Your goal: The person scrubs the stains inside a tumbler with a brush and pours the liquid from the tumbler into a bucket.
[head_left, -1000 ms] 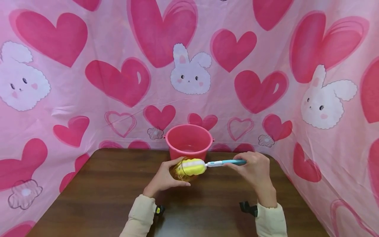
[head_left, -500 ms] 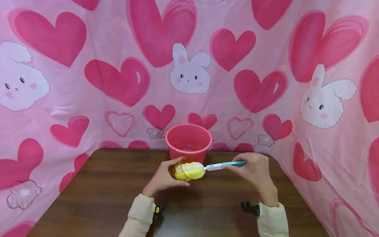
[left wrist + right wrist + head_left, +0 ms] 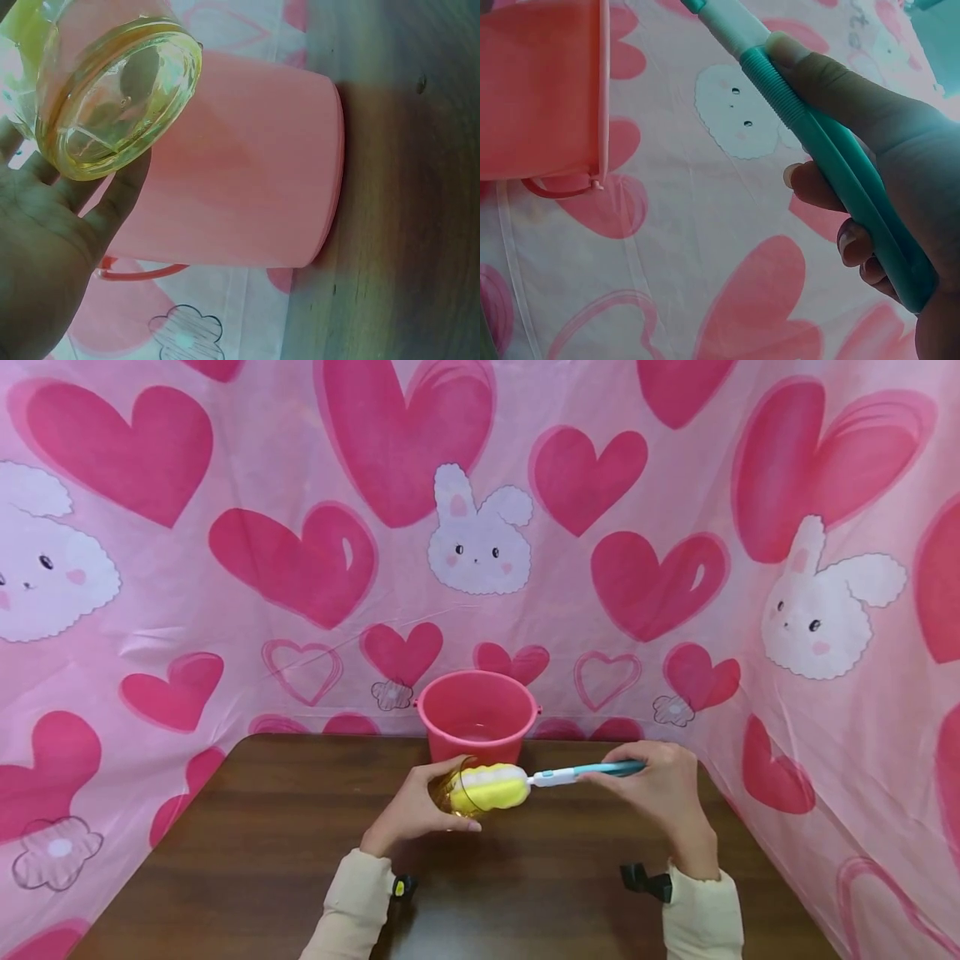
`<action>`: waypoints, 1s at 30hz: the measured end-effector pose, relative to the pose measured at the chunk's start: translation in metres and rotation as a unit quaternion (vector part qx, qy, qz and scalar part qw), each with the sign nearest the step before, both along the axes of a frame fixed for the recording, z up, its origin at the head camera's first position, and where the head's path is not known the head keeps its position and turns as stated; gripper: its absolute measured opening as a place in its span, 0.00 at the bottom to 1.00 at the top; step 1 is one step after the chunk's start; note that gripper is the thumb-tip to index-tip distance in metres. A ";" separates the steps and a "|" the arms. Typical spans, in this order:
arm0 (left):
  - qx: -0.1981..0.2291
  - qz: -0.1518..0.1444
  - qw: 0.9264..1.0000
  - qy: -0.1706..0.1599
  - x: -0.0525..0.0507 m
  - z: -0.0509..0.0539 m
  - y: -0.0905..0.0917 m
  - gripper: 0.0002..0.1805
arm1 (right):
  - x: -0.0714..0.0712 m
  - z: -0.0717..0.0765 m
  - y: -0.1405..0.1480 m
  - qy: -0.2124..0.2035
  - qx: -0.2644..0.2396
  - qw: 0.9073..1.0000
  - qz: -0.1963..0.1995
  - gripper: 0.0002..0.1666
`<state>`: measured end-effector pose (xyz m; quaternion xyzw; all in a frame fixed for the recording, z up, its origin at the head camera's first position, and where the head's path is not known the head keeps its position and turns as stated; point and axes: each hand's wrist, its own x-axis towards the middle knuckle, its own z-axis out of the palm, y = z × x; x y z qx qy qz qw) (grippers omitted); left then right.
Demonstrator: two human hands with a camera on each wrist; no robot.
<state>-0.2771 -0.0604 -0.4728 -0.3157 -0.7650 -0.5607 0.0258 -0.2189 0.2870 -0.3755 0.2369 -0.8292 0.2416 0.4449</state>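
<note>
My left hand (image 3: 411, 808) holds an amber glass cup (image 3: 124, 97) on its side, mouth facing right; its thick clear base shows in the left wrist view. My right hand (image 3: 660, 789) grips the teal and white handle (image 3: 810, 135) of a bottle brush. The brush's yellow and white sponge head (image 3: 495, 787) sits partly inside the cup, with its right portion sticking out past the rim. In the right wrist view the thumb lies along the handle and the fingers curl round beneath it. Both hands are above the table, in front of the bucket.
A pink bucket (image 3: 477, 710) stands at the back middle of the brown wooden table (image 3: 300, 827), just behind the cup. Pink cloth (image 3: 480, 618) with hearts and rabbits hangs around the back and sides.
My right hand has moved to the right, drawing the sponge head a little further out of the cup. The brush has turned about its length. My left hand stays nearly in place.
</note>
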 end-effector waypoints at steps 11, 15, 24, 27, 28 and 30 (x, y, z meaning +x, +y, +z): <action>0.022 -0.023 0.999 -0.003 0.002 0.004 0.001 0.46 | -0.005 -0.004 -0.014 0.000 0.005 1.000 -0.001 0.23; 0.017 -0.015 1.000 -0.007 0.002 0.002 -0.001 0.46 | -0.007 -0.007 -0.022 0.010 0.027 1.000 -0.005 0.23; 0.020 -0.013 1.000 -0.020 0.004 0.002 -0.003 0.47 | -0.008 -0.013 -0.032 0.010 0.053 0.999 -0.001 0.23; 0.022 -0.015 0.999 -0.020 0.003 0.002 -0.003 0.47 | -0.008 -0.012 -0.031 0.017 0.063 0.998 0.005 0.25; 0.023 -0.013 0.999 -0.019 0.002 0.002 -0.003 0.47 | -0.009 -0.011 -0.030 0.023 0.063 0.998 0.006 0.27; 0.024 -0.008 1.000 -0.015 0.001 0.003 -0.004 0.47 | -0.009 -0.008 -0.027 0.034 0.059 0.998 0.005 0.33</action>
